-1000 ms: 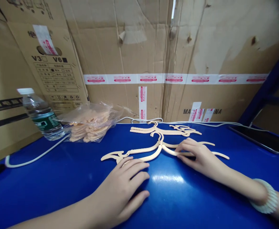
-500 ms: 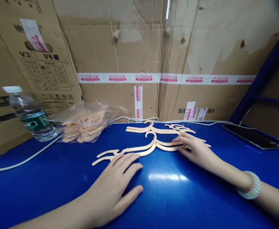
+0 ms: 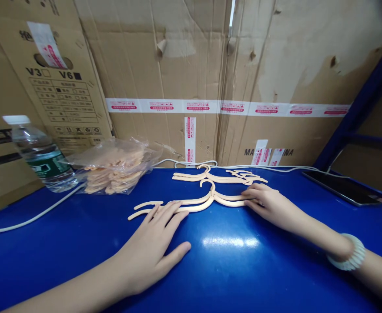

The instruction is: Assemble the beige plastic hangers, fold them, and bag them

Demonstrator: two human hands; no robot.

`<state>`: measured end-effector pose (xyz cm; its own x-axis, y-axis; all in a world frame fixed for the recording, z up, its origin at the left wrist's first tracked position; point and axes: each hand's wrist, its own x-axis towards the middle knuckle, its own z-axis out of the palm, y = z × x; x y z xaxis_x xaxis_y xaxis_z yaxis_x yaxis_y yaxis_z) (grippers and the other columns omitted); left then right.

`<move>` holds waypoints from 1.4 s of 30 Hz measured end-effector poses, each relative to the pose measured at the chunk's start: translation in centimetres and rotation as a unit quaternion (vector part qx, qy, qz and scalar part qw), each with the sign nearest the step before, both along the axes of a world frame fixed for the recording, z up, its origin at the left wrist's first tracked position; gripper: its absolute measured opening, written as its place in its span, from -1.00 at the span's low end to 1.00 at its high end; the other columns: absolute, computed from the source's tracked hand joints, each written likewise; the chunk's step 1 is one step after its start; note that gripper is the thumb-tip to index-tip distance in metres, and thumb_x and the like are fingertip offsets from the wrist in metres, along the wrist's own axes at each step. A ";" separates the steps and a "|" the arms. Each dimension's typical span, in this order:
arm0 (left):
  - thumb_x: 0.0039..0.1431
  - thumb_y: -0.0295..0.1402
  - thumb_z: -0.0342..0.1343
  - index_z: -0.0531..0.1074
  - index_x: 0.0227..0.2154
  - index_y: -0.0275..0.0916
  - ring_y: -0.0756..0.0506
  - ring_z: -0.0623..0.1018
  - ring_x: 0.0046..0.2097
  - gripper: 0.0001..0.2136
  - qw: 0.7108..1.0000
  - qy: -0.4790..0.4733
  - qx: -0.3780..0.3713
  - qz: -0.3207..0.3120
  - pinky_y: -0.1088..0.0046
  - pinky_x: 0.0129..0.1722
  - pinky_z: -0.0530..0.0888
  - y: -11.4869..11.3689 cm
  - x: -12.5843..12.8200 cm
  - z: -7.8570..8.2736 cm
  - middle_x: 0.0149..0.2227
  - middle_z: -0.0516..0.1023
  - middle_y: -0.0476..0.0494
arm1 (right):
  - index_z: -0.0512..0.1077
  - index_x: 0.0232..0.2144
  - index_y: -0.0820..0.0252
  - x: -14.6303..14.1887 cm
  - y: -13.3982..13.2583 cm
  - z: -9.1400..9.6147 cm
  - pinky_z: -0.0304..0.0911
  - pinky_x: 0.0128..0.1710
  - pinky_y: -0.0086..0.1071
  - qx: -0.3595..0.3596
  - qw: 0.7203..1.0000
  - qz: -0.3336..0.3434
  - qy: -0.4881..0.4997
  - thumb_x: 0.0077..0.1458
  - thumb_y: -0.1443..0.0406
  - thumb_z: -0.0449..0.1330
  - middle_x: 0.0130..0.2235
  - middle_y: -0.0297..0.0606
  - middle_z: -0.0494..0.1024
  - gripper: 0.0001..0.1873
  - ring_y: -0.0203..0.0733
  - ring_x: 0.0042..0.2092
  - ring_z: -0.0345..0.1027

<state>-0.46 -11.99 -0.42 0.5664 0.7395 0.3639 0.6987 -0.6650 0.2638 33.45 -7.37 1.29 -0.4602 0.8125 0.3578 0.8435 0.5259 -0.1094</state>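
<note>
The left hand (image 3: 145,252) lay open, fingers spread over the near hanger pieces (image 3: 212,197), which bridged the gap to the right hand (image 3: 272,206), seemingly pinching their other side. Steadying them well called for light, even pressure, without nudging the far hanger pieces (image 3: 225,179) just beyond the right hand's fingertips.

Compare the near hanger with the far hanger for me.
The near hanger has the left hand and right hand at its arms; the far hanger lies behind it, left arm uncovered. The near hanger shows thin curved end pieces at its left, the far hanger at its right. Both are pale, hooked and on the blue table.
</note>
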 end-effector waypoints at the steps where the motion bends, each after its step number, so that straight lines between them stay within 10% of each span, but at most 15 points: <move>1: 0.24 -0.13 0.05 0.28 0.19 -0.11 -0.34 0.18 0.30 -0.53 1.000 0.007 -0.004 -0.003 -0.04 0.29 0.02 0.0 0.0 0.0 0.29 0.22 -0.21 | 0.51 -0.22 0.19 0.0 0.0 0.1 0.39 -0.16 -0.19 0.000 1.000 0.001 -0.001 0.19 0.34 0.06 -0.22 -0.11 0.52 -0.78 -0.04 -0.17 0.43; 42: 0.30 -0.08 -0.06 0.20 0.20 -0.15 -0.34 0.20 0.29 -0.52 0.994 0.105 0.033 0.005 -0.13 0.21 0.17 1.2 -0.5 0.5 0.30 0.19 -0.23 | 0.45 0.01 0.25 4.7 1.3 2.5 0.24 0.06 -0.05 -0.152 0.988 0.015 -0.029 0.02 0.27 0.16 0.02 -0.01 0.47 -0.54 0.11 0.07 0.33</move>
